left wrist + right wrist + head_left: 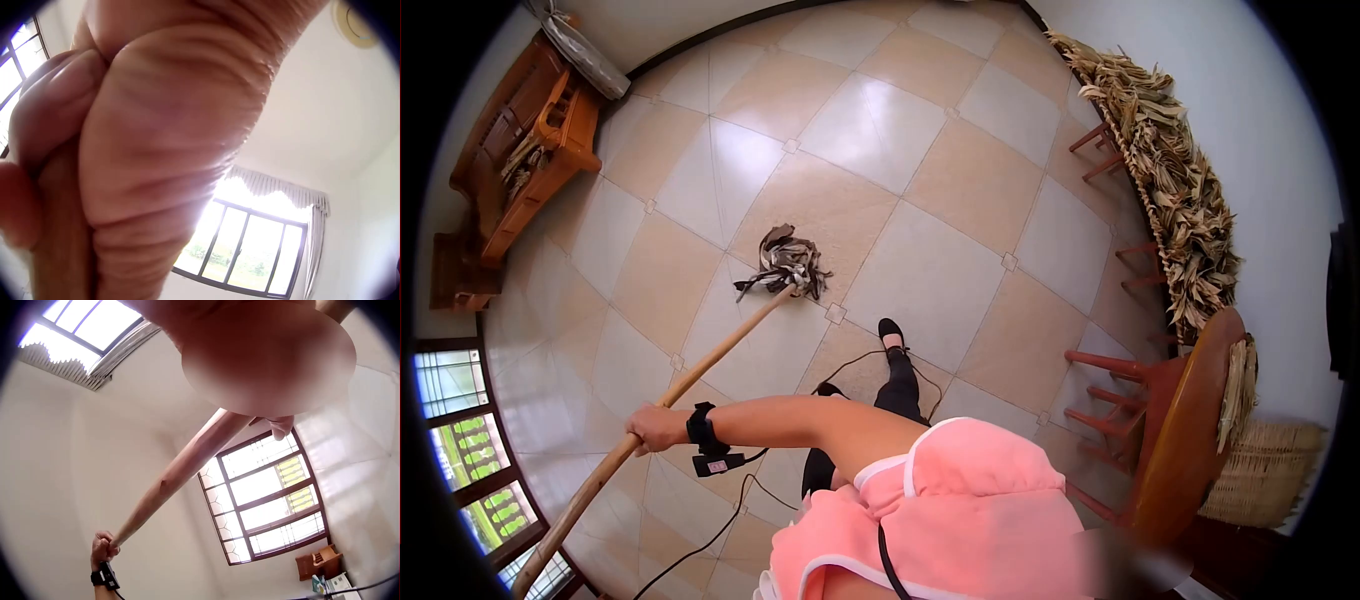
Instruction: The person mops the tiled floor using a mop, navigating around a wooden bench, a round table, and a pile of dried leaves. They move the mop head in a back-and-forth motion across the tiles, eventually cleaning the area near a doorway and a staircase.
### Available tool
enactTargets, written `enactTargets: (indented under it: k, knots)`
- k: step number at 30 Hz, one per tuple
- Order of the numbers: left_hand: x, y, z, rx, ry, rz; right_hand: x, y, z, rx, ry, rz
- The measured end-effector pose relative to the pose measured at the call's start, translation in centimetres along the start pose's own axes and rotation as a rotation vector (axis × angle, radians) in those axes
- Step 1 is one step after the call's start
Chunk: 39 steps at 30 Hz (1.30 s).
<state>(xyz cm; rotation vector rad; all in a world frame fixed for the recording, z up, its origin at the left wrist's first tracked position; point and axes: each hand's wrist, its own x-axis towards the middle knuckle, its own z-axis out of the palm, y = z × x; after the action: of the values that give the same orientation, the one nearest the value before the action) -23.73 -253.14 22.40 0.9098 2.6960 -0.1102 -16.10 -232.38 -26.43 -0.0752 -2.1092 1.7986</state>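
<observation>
In the head view, my right hand (658, 428) grips the wooden handle (725, 345) of a mop, whose dark and pale cloth strips (785, 265) lie bunched on the tiled floor. The right wrist view has that hand (256, 350) close up and partly blurred, the handle (181, 465) running down to my left hand (103, 549), which is wrapped round its far end. Seen close in the left wrist view, my left hand (162, 131) curls round the handle (62, 219). The left hand is outside the head view.
A wooden bench (530, 160) stands at the left, near a window (475, 445). Dried husks (1180, 190) cover a long rack along the right wall. A round-topped wooden table (1190, 430) and a woven basket (1265, 475) are nearer. Black cable (690, 555) trails by my feet (891, 335).
</observation>
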Motion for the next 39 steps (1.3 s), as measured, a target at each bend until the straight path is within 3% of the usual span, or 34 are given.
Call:
enactTargets:
  k: [3, 4, 5, 8, 10, 13, 15, 18, 21, 24, 27, 28, 34, 35, 38, 39]
  knots:
    - [5.9, 0.4, 2.5, -0.115, 0.014, -0.002, -3.9, 1.8, -5.0, -0.126, 0.092, 0.073]
    - [7.3, 3.8, 4.1, 0.155, -0.047, 0.483, -5.8, 2.1, -7.7, -0.126, 0.139, 0.123]
    - [10.3, 9.3, 5.1, 0.084, -0.195, -0.103, -7.4, 3.7, -9.6, -0.169, 0.22, 0.13]
    - [18.6, 7.2, 14.9, -0.352, 0.176, 0.265, -13.9, 7.2, -18.3, -0.359, 0.364, 0.288]
    - [20.4, 20.4, 18.6, -0.135, -0.223, 0.378, -19.6, 11.5, -24.1, -0.513, 0.451, 0.397]
    - [22.1, 33.9, 27.2, -0.127, -0.46, 0.565, -30.4, 15.8, -31.8, -0.721, 0.656, 0.695]
    - [21.8, 41.8, 32.8, -0.159, -0.588, 0.693, -37.5, 15.5, -36.6, -0.801, 0.71, 0.922]
    - [19.5, 50.6, 40.5, -0.114, -0.488, 1.053, -47.1, 16.7, -41.2, -0.945, 0.759, 1.115]
    - [15.9, 55.1, 43.2, -0.038, -0.477, 1.216, -56.0, 19.0, -42.6, -1.087, 0.869, 0.982]
    - [14.7, 53.8, 42.5, 0.035, -0.481, 1.277, -59.5, 19.4, -41.7, -1.063, 0.725, 0.954]
    - [15.6, 48.0, 39.6, 0.074, -0.469, 1.264, -57.2, 20.4, -39.2, -0.988, 0.638, 0.971]
    - [15.9, 46.0, 37.7, 0.08, -0.453, 1.185, -55.7, 21.0, -38.1, -0.971, 0.618, 0.975]
    - [18.9, 28.5, 26.8, 0.221, -0.231, 0.857, -33.3, 18.3, -27.8, -0.789, 0.252, 0.788]
    - [19.1, 25.0, 24.7, 0.212, -0.21, 0.789, -30.1, 19.1, -24.5, -0.755, 0.251, 0.734]
    - [18.5, 13.5, 17.0, 0.349, -0.149, 0.668, -18.3, 14.4, -16.2, -0.618, 0.074, 0.65]
    - [18.1, 7.7, 14.5, 0.434, -0.034, 0.643, -14.6, 13.2, -13.2, -0.553, 0.085, 0.588]
